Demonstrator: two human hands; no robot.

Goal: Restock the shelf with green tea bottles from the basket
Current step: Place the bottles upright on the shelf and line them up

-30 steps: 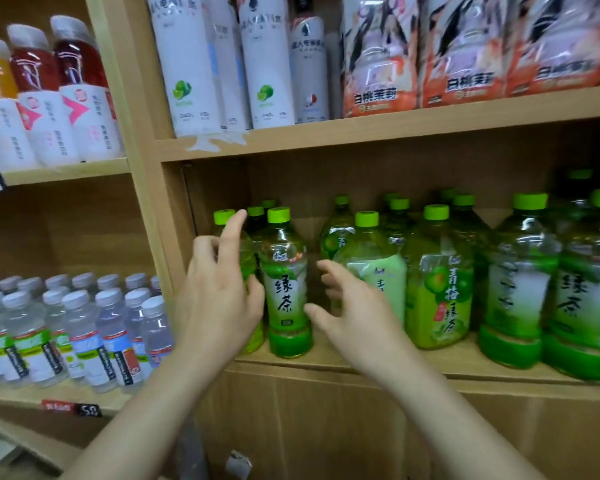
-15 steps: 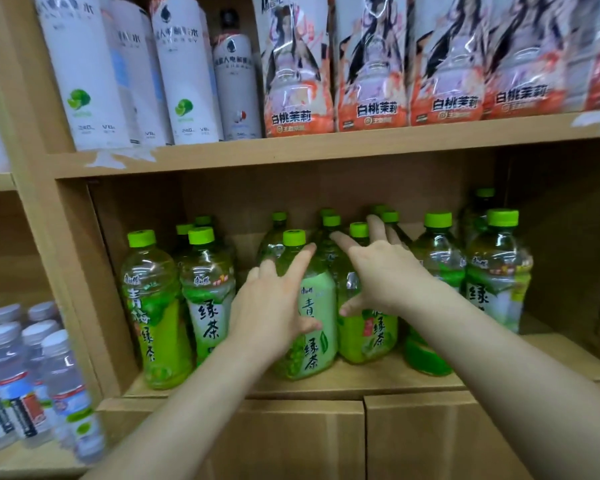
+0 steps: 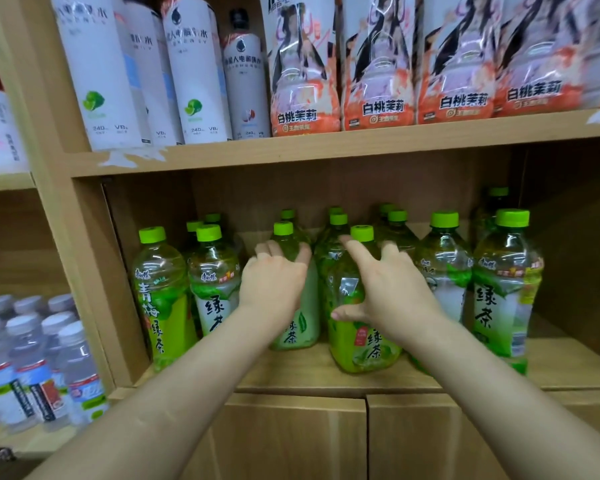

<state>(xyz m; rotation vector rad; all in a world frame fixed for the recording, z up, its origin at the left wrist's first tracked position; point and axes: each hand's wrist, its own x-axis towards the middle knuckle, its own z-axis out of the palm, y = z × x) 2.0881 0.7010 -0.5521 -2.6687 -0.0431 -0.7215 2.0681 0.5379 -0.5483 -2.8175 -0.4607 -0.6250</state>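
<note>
As both arms reach in from the bottom of the frame, the left hand [image 3: 274,289] has its fingers [image 3: 269,249] curled round the shoulder of a pale-labelled green tea bottle [image 3: 303,327] at the shelf [image 3: 291,372] front, while the right hand [image 3: 392,296] lies beside it, fingers [image 3: 357,252] spread flat on a yellow-green bottle [image 3: 364,344]. Nudging both upright, labels forward, into line looks the sound approach; crowded neighbours behind leave little slack. No basket is in view. Water bottles [image 3: 31,358] stand lower left, with white bottles [image 3: 194,71] and peach-tea bottles [image 3: 302,81] on the board above.
</note>
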